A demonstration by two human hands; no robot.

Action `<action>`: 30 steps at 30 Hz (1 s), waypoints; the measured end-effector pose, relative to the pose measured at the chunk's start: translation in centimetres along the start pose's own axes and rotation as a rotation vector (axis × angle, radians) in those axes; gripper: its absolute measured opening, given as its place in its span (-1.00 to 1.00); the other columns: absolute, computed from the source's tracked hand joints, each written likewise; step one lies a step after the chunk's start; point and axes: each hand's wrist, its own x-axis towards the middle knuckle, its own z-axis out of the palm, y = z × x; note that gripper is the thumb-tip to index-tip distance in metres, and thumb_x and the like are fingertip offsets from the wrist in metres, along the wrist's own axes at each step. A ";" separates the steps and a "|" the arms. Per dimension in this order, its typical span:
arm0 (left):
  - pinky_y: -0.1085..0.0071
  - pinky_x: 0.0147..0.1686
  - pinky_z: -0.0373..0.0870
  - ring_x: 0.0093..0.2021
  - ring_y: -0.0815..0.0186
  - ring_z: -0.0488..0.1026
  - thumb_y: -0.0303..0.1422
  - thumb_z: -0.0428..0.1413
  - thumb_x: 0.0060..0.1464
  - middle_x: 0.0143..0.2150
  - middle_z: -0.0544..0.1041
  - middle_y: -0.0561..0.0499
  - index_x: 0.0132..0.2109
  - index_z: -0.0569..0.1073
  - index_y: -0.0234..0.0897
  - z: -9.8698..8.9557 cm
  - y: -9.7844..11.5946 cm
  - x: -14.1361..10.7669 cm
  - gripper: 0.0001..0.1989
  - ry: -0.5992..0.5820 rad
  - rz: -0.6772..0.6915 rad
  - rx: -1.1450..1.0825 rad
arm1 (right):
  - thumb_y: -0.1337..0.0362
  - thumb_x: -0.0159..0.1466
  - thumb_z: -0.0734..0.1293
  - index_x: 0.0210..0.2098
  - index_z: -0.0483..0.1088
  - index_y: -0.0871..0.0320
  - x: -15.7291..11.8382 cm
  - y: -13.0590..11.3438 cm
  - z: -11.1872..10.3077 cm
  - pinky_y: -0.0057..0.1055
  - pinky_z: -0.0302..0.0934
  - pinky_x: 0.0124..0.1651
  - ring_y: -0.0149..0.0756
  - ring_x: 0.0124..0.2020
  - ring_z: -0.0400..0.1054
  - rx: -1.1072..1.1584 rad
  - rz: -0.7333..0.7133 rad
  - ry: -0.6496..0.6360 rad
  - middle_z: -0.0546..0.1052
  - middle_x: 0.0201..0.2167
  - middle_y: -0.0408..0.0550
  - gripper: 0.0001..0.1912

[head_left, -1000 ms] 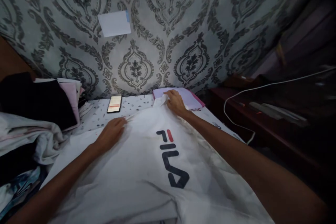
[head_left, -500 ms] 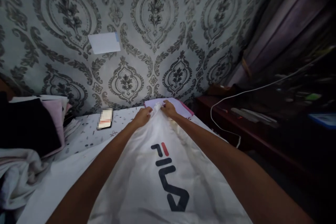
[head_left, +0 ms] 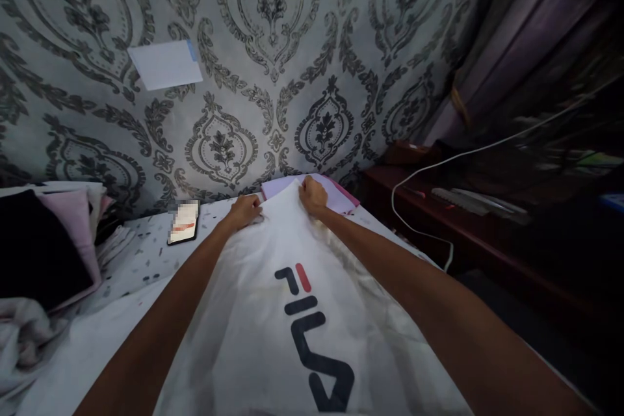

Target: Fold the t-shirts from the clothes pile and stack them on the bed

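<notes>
A white garment (head_left: 253, 312) with dark and red FILA lettering stretches away from me down the middle of the view. My left hand (head_left: 246, 211) is closed on its far left edge, while my right hand (head_left: 312, 195) grips the far right corner. Between the two hands the far edge is drawn taut on a slant. Just behind my right hand lies a folded lilac and pink cloth (head_left: 338, 194), partly covered. What kind of garment the white one is cannot be made out.
Left of my arm, a phone (head_left: 185, 221) lies on the patterned bed sheet (head_left: 141, 253). A pile of folded clothes (head_left: 43, 240) stands at the far left. On the right, a white cable (head_left: 419, 234) hangs over a dark red table (head_left: 390, 188). Patterned wallpaper (head_left: 273, 26) rises behind.
My hands have moved apart, and the gathered far end of the white garment has spread into a stretched edge. The view has turned slightly right.
</notes>
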 end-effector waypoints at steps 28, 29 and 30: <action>-0.08 0.35 0.09 0.41 0.02 0.15 -0.31 -0.08 0.34 0.40 0.26 -0.23 0.28 0.32 -0.25 -7.1 -6.7 -29.8 -0.58 -0.014 -0.230 0.317 | 0.21 0.43 0.12 0.17 0.38 0.16 -16.9 -9.8 2.7 -0.06 0.17 0.21 -0.02 0.21 0.26 0.077 -1.081 -0.440 0.43 0.19 0.15 -0.59; -0.15 0.35 0.04 0.44 -0.03 0.07 -0.31 -0.08 0.34 0.43 0.19 -0.27 0.28 0.31 -0.28 -7.4 -7.3 -29.3 -0.57 -0.008 -0.320 0.355 | 0.21 0.42 0.13 0.23 0.34 0.16 -16.5 -10.1 3.2 -0.04 0.13 0.26 -0.02 0.28 0.21 0.053 -1.047 -0.441 0.38 0.26 0.15 -0.56; -0.22 0.35 0.00 0.47 -0.07 0.00 -0.32 -0.07 0.33 0.45 0.14 -0.30 0.28 0.31 -0.30 -7.7 -7.8 -28.9 -0.57 0.001 -0.394 0.394 | 0.21 0.42 0.13 0.26 0.32 0.17 -16.1 -10.3 3.8 -0.04 0.09 0.30 -0.01 0.32 0.17 0.033 -1.021 -0.441 0.34 0.30 0.16 -0.53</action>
